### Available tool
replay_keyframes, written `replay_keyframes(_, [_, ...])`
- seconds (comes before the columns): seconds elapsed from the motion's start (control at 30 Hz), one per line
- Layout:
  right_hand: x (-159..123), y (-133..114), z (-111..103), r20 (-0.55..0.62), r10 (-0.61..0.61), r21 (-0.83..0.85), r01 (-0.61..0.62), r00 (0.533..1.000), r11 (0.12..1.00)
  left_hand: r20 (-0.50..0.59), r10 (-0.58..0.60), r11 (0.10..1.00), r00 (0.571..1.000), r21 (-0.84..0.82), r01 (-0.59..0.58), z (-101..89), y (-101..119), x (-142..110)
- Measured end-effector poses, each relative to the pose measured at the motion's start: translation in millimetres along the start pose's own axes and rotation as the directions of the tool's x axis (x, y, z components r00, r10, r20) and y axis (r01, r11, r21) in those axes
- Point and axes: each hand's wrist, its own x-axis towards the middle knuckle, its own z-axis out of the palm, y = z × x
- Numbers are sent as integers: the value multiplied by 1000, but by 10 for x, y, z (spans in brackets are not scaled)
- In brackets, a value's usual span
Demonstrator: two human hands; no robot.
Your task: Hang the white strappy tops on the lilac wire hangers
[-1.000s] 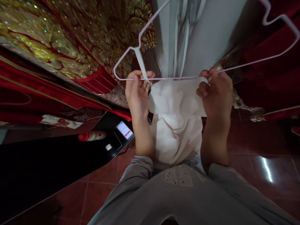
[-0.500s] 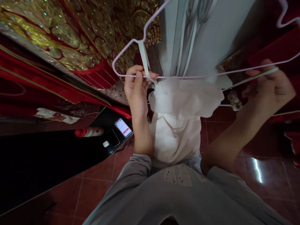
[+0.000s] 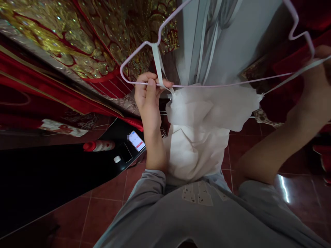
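My left hand (image 3: 148, 94) is closed around the lower bar of a pale pink hanger (image 3: 232, 84), near its left end. A white strap (image 3: 158, 63) loops over the hanger's left notch and runs down past my left fingers to a sheer white garment (image 3: 201, 110). The garment hangs below the bar, in front of my body. At the right edge my right hand (image 3: 317, 77) grips the garment's other strap (image 3: 287, 81), stretched up and outward near the hanger's right shoulder. That hand is blurred and partly cut off, so its fingers show poorly.
Gold-sequined red garments (image 3: 85, 44) hang on the left, dark red cloth (image 3: 292, 65) on the right. A black table (image 3: 51, 179) at left bears a red-capped bottle (image 3: 98, 146), a lit phone (image 3: 137, 141), a dark phone (image 3: 125, 152) and a small white case (image 3: 117, 159).
My right hand has moved right and up from the hanger's bar, pulling the right strap out and spreading the garment's top. My left hand has kept its hold on the bar.
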Motion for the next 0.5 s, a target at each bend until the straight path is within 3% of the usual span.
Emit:
replay_keyframes(0.13, [64, -199, 197, 52, 120, 17, -121, 991, 992, 9, 2, 999, 1000, -35, -2, -15, -14, 4])
replay_keyframes(0.43, [143, -26, 279, 235, -118, -18, 126, 965, 992, -30, 1, 1000, 1000, 25, 0, -66, -73, 27])
replay_keyframes(0.5, [135, 25, 266, 200, -68, -24, 74, 977, 997, -41, -15, 998, 999, 62, 17, -72, -70, 27])
